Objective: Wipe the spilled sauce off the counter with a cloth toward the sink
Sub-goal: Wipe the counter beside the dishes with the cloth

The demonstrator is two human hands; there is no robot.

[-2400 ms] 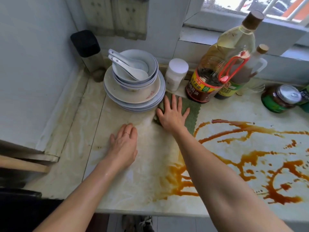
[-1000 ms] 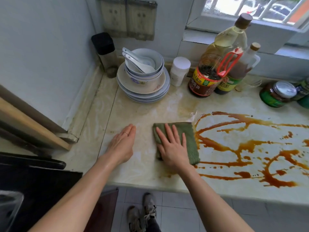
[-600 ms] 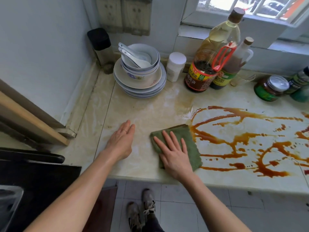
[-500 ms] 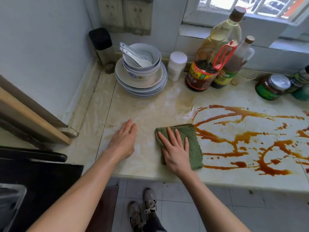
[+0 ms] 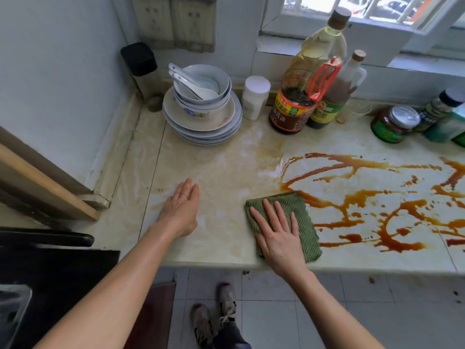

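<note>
Cloth position: the green cloth [image 5: 299, 212] lies flat on the worktop [image 5: 221, 167] near its front edge, its right side touching the left margin of the spilled sauce [image 5: 364, 197].
Left hand: the left hand [image 5: 180, 210] rests open, palm down, on bare worktop, well apart from the cloth and holding nothing.
Right hand: the right hand [image 5: 279, 235] lies open and flat on the cloth, fingers spread, pressing it down rather than gripping it.
Just changed: compared with a couple of seconds ago, the cloth has come from the back of the worktop, beside the stacked dishes [image 5: 201, 112], to the front edge, and in the last half second it has slid a little rightward into the sauce.
Meaning for the task: the patch left of the cloth shows only a pale smear, so the left end looks done; most of the sauce remains to the right. No sink is in view, so I cannot tell which way it lies.
Cloth axis: a folded rectangle, long axis running from the far edge to the near edge, tilted slightly so the near end sits further right.
Facing: its long right edge faces the sauce.
</note>
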